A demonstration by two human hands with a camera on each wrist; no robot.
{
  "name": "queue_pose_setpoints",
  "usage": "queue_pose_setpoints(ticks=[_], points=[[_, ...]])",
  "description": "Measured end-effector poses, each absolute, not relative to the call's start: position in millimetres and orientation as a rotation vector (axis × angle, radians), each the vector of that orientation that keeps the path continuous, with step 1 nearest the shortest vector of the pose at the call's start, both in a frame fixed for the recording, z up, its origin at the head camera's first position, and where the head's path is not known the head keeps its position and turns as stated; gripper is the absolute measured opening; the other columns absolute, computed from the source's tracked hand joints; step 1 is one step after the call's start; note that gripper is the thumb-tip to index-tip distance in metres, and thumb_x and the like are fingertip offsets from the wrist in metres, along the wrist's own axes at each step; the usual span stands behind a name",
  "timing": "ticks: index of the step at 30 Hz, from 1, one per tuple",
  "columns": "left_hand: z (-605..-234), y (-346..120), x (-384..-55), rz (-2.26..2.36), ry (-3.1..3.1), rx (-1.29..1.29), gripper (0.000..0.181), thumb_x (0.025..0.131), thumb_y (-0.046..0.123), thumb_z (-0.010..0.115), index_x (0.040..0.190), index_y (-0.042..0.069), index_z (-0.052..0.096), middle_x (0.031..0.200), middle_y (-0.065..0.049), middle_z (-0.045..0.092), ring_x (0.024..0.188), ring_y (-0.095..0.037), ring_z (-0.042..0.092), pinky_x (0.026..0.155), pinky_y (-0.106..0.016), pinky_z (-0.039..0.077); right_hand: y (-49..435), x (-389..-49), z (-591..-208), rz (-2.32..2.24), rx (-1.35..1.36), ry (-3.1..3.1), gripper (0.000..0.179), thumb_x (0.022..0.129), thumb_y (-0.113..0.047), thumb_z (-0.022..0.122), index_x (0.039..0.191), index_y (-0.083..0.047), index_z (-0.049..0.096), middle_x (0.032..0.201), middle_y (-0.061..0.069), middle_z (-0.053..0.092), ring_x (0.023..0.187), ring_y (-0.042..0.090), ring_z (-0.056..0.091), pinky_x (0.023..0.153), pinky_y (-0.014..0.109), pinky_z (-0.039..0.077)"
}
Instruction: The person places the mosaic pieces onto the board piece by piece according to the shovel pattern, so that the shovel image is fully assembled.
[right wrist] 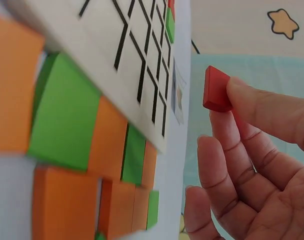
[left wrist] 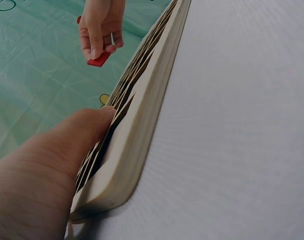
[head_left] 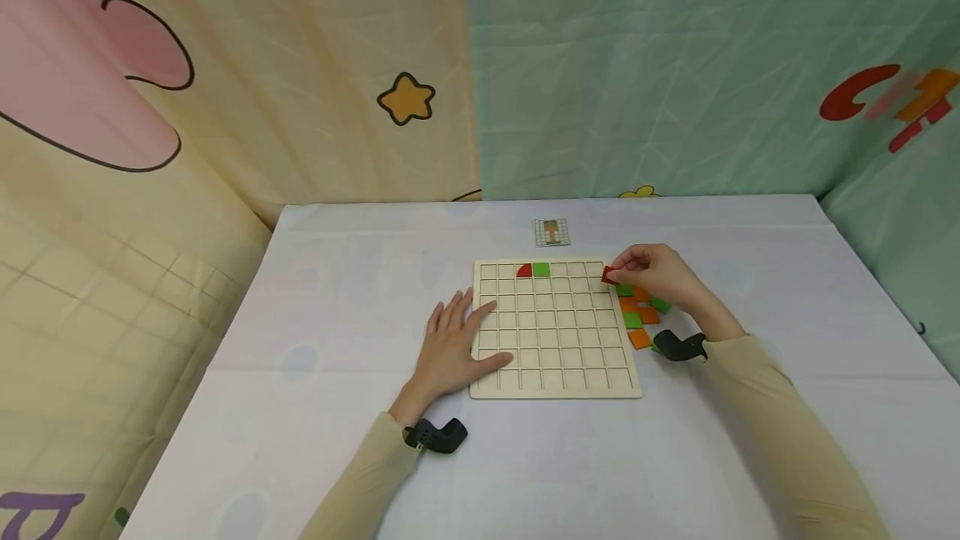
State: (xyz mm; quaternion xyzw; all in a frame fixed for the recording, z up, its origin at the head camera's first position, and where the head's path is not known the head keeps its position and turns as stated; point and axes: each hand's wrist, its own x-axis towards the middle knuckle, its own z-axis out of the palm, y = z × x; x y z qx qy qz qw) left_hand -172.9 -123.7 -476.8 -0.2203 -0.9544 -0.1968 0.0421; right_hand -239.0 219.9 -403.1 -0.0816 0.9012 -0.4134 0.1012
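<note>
A pale wooden grid board [head_left: 551, 340] lies on the table. My left hand [head_left: 450, 348] rests over its left edge with fingers spread, the thumb reaching onto the grid. Between thumb and fingertips, my right hand [head_left: 660, 273] pinches a small red tile [right wrist: 217, 90], held up by the board's far right corner. In the board's top row, a red tile with a rounded side [head_left: 524, 271] sits directly left of a green square tile [head_left: 541, 270]. Loose orange tiles [right wrist: 67, 205] and green tiles [right wrist: 67, 112] lie along the board's right side, partly beneath the right hand.
Behind the board lies a small card [head_left: 552, 232] with a printed grid and a brown figure. The white-covered table [head_left: 360, 290] runs back to a patterned curtain [head_left: 645, 65]. Black wrist-worn cameras [head_left: 442, 437] are on both wrists.
</note>
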Motion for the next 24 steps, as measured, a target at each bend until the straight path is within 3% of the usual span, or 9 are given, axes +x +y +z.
queue_pose_setpoints(ticks=[13,24], points=[[-478.1,-123.2,-173.4,-0.58,-2.932,-0.674,0.082,0.081,0.068,0.054,0.147,0.022,0.036,0.155,-0.013,0.018,0.142,-0.027,0.008,0.112,-0.045,0.001,174.9,-268.9,-413.6,-1.236,-0.354,2.674,0.014,0.09,-0.015,0.067,0.093,-0.002,0.066,0.085,0.01,0.063,0.075,0.028,0.056,0.064,0.035,0.044],[-476.8,-123.8,-171.8,-0.596,-2.929,-0.668,0.081,0.081,0.066,0.055,0.146,0.022,0.037,0.155,-0.013,0.018,0.142,-0.026,0.007,0.112,-0.044,0.0,153.5,-278.5,-419.2,-1.132,-0.394,2.723,0.011,0.09,-0.014,0.066,0.093,-0.003,0.067,0.085,0.008,0.063,0.075,0.025,0.055,0.066,0.036,0.045]])
